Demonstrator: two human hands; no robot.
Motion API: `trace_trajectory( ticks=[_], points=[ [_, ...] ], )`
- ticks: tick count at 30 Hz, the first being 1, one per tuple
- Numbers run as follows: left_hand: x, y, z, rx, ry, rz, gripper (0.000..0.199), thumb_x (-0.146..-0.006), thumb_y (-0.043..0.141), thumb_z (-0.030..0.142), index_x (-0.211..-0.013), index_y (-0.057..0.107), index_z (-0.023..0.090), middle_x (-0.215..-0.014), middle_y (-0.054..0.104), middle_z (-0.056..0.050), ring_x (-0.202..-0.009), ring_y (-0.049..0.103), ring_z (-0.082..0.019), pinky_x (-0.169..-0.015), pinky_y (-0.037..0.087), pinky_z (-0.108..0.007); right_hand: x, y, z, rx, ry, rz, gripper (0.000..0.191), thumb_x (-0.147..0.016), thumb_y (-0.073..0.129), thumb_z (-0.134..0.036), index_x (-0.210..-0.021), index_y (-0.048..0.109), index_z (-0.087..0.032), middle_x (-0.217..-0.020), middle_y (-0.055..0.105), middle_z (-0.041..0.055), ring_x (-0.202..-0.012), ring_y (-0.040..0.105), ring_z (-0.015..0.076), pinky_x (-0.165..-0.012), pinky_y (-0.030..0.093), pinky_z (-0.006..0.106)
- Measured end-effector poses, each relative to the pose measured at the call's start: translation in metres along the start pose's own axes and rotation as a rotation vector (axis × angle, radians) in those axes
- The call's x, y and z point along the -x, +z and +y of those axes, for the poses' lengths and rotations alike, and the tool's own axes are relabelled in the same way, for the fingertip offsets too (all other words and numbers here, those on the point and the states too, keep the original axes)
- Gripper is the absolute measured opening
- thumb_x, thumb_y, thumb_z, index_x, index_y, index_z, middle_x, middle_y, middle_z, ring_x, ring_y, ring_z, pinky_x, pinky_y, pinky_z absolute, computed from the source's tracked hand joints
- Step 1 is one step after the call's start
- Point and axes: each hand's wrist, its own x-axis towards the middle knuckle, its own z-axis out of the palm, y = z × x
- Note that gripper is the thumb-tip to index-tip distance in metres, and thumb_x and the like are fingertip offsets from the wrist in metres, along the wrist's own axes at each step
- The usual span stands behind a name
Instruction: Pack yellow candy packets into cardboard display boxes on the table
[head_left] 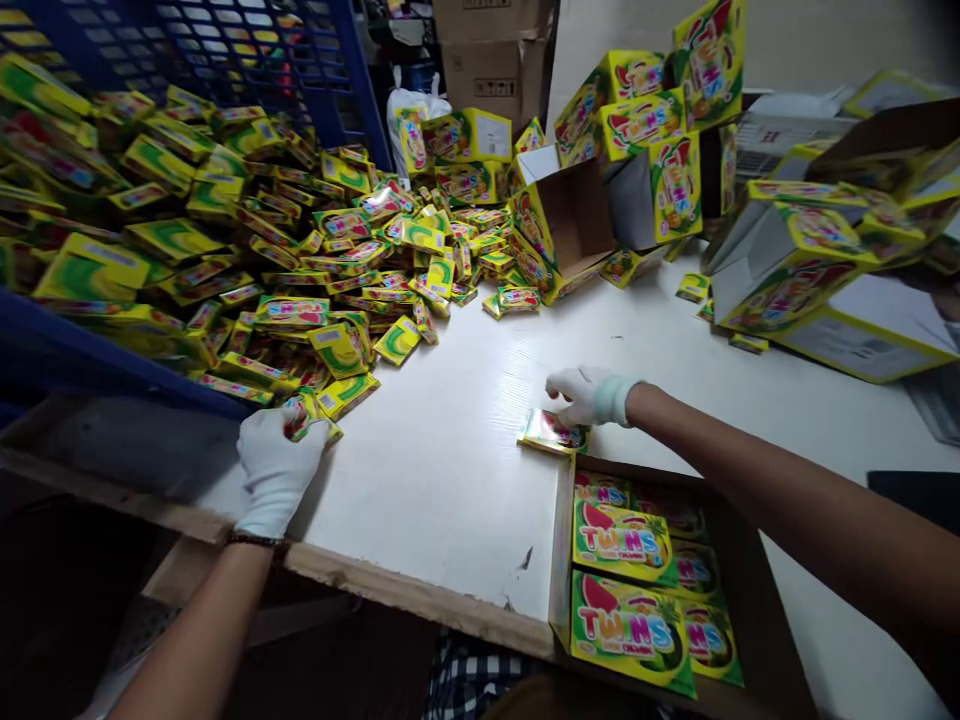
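Bending over a small yellow box [298,408], the gloved left hand [277,465] is seen with curled fingers; whether the box is gripped cannot be told. Beyond that hand, a heap of similar boxes [289,310] is spilled from a blue crate [322,70]. The gloved right hand [583,395] is held with bent fingers just above a shiny packet [541,430]; its grip cannot be made out. Just below it, TWINS boxes [622,545] are stacked inside a brown carton [561,560]. Beyond it, opened display boxes [795,265] are strewn.
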Motion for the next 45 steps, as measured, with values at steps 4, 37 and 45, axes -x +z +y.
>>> trace_trajectory(
  ticks=[4,37,45],
  points=[
    [0.017,0.006,0.055,0.523,-0.031,0.329,0.029,-0.073,0.065,0.026,-0.100,0.055,0.018,-0.116,0.058,-0.006,-0.102,0.060,-0.024,-0.095,0.052,-0.045,0.011,-0.019,-0.019,-0.256,-0.046,0.263,0.035,-0.088,0.060,-0.041,-0.113,0.064,-0.018,-0.106,0.069,0.0088,-0.087,0.066,0.0205,-0.076,0.050,0.030],
    [0.031,0.016,0.203,1.104,0.188,-0.620,0.055,-0.090,0.045,0.062,-0.110,0.065,0.015,-0.104,0.069,-0.010,-0.090,0.064,-0.021,-0.081,0.052,-0.036,0.053,-0.033,-0.035,-0.201,-0.246,0.283,0.023,-0.089,0.056,-0.023,-0.111,0.062,-0.018,-0.095,0.070,0.0064,-0.078,0.063,0.0170,-0.069,0.045,0.027],
    [0.001,0.025,0.133,-0.108,0.279,-0.420,0.078,-0.070,0.068,0.033,-0.141,0.045,0.011,-0.120,0.062,-0.020,-0.115,0.058,-0.038,-0.098,0.045,-0.052,0.047,0.008,0.000,-0.392,0.286,-0.166,0.027,-0.095,0.041,-0.030,-0.113,0.054,-0.016,-0.075,0.071,0.0063,-0.053,0.063,0.0165,-0.051,0.047,0.027]
  ],
)
